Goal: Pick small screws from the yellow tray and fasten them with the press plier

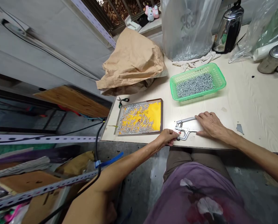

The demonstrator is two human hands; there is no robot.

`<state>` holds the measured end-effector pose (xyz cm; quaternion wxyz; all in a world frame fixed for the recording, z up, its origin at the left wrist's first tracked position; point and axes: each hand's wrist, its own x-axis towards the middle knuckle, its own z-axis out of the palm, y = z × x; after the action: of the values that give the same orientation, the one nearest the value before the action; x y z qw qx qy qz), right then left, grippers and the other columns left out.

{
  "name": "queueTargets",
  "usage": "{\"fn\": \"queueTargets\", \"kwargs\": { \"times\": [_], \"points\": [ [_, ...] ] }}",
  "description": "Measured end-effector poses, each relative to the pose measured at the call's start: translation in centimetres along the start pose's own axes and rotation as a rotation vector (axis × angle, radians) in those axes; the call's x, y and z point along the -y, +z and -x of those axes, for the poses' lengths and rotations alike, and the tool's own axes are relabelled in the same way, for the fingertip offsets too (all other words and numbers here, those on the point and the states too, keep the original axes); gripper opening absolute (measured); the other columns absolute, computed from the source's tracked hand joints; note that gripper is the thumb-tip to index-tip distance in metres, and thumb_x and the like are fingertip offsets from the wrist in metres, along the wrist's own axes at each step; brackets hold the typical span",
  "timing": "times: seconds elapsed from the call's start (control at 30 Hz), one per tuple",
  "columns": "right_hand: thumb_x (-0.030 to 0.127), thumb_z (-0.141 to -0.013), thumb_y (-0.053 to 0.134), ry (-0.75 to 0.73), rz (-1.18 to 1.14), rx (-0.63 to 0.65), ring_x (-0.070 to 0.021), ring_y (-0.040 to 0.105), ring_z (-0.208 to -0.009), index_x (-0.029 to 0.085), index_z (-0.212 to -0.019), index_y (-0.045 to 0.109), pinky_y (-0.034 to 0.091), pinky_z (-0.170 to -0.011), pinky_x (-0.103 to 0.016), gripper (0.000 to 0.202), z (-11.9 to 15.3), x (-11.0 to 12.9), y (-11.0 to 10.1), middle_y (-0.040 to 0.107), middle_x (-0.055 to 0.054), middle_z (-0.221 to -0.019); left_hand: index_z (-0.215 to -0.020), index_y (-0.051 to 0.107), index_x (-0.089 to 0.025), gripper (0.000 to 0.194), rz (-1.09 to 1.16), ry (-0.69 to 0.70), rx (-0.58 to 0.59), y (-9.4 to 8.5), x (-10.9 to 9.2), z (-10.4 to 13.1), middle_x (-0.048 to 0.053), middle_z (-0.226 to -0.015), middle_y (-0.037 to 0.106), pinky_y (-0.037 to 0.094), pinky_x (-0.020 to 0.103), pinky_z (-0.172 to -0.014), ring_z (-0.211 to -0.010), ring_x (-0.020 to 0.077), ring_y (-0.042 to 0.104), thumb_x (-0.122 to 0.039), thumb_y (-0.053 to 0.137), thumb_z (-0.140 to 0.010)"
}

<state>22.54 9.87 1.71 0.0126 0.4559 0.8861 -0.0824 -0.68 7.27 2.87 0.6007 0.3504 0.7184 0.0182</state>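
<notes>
My right hand [210,125] is wrapped around the two handles of silver hand-press pliers [186,133], which lie just above the table near its front edge, jaws facing left. A spring and a small red spot show at the jaws. My left hand [168,137] has its fingertips pinched together at the jaw end; whatever small piece it holds is hidden. Left of the pliers is a shallow tray [161,116] with a yellow bottom, covered in small silver metal pieces [139,119]. Beyond the pliers stands a green plastic basket [199,95] holding many similar pieces.
Small scissors [123,101] lie behind the tray's left corner. A crumpled brown paper bag [134,62] stands at the back left. Behind the basket are a large clear plastic bag [189,31], a white cloth [197,62], a kettle [229,29] and a metal cup [274,59].
</notes>
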Motion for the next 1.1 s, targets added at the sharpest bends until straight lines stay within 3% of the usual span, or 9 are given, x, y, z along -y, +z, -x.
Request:
{"fn": "queueTargets", "kwargs": {
  "times": [0.13, 0.37, 0.6, 0.73, 0.8, 0.93, 1.0, 1.1],
  "points": [
    [0.048, -0.074, 0.067, -0.009, -0.005, -0.026, -0.0320, 0.053, -0.102, 0.014, -0.121, 0.056, 0.037, -0.086, -0.043, 0.059, 0.1, -0.3, 0.5, 0.064, -0.016, -0.113, -0.060, 0.056, -0.014, 0.030, -0.037, -0.029, -0.035, 0.3, -0.1, -0.6, -0.008, -0.041, 0.044, 0.035, 0.018, -0.041, -0.035, 0.0043, 0.038, -0.029, 0.076, -0.075],
    [0.054, -0.073, 0.067, -0.048, -0.091, -0.064, -0.0342, 0.051, -0.114, 0.012, -0.134, 0.047, 0.037, -0.096, -0.045, 0.077, 0.5, -1.0, 1.2, 0.057, -0.019, -0.127, -0.062, 0.058, -0.013, 0.024, -0.031, 0.060, 0.001, 0.2, 0.6, -0.7, -0.009, -0.040, 0.043, 0.034, 0.017, -0.041, -0.036, 0.0037, 0.036, -0.025, 0.072, -0.078],
    [0.048, -0.074, 0.070, -0.050, -0.053, -0.038, -0.0324, 0.053, -0.106, 0.012, -0.122, 0.056, 0.037, -0.094, -0.043, 0.061, 0.2, -0.4, 0.6, 0.062, -0.017, -0.116, -0.070, 0.064, -0.013, 0.030, -0.054, 0.043, -0.037, 0.3, 1.0, -0.8, -0.008, -0.040, 0.045, 0.039, 0.017, -0.044, -0.037, 0.0041, 0.040, -0.039, 0.078, -0.073],
    [0.043, -0.076, 0.072, -0.049, -0.025, -0.022, -0.0305, 0.054, -0.100, 0.011, -0.114, 0.060, 0.037, -0.090, -0.040, 0.050, 0.3, 0.1, 0.1, 0.064, -0.016, -0.108, -0.072, 0.064, -0.012, 0.026, -0.125, 0.083, -0.066, 0.3, 1.5, -0.5, -0.006, -0.045, 0.047, 0.044, 0.020, -0.050, -0.042, 0.0064, 0.044, -0.036, 0.070, -0.081],
    [0.040, -0.078, 0.072, -0.052, -0.025, -0.033, -0.0291, 0.054, -0.097, 0.013, -0.110, 0.062, 0.037, -0.087, -0.038, 0.044, 0.4, 0.3, 0.0, 0.065, -0.014, -0.104, -0.073, 0.065, -0.012, 0.024, -0.269, 0.221, -0.158, 0.4, 1.8, 0.0, -0.003, -0.053, 0.053, 0.047, 0.022, -0.057, -0.051, 0.0092, 0.051, -0.034, 0.066, -0.084],
    [0.035, -0.079, 0.072, -0.034, -0.033, -0.015, -0.0266, 0.054, -0.093, 0.012, -0.103, 0.063, 0.038, -0.081, -0.035, 0.035, 0.4, 0.7, 0.0, 0.064, -0.013, -0.097, -0.095, 0.067, -0.017, 0.016, -0.616, 0.789, -0.417, 1.4, 1.7, 0.3, 0.006, -0.089, 0.065, 0.050, 0.032, -0.082, -0.088, 0.0190, 0.060, -0.029, 0.063, -0.086],
    [0.033, -0.079, 0.072, -0.023, -0.035, -0.011, -0.0259, 0.054, -0.093, 0.012, -0.101, 0.063, 0.039, -0.079, -0.034, 0.031, 0.5, 0.9, 0.1, 0.063, -0.012, -0.096, -0.110, 0.063, -0.018, 0.027, -0.743, 1.008, -0.416, 2.4, 0.9, -0.3, 0.010, -0.106, 0.064, 0.049, 0.039, -0.090, -0.103, 0.0237, 0.057, -0.032, 0.062, -0.088],
    [0.035, -0.082, 0.068, -0.006, -0.041, -0.019, -0.0264, 0.053, -0.094, 0.014, -0.104, 0.062, 0.041, -0.079, -0.035, 0.031, 0.5, 1.1, 0.2, 0.063, -0.012, -0.097, -0.128, 0.049, -0.016, 0.048, -0.885, 1.145, -0.335, 3.6, -0.9, -1.9, 0.016, -0.127, 0.056, 0.044, 0.047, -0.099, -0.117, 0.0287, 0.050, -0.037, 0.063, -0.087]
  ]
}}
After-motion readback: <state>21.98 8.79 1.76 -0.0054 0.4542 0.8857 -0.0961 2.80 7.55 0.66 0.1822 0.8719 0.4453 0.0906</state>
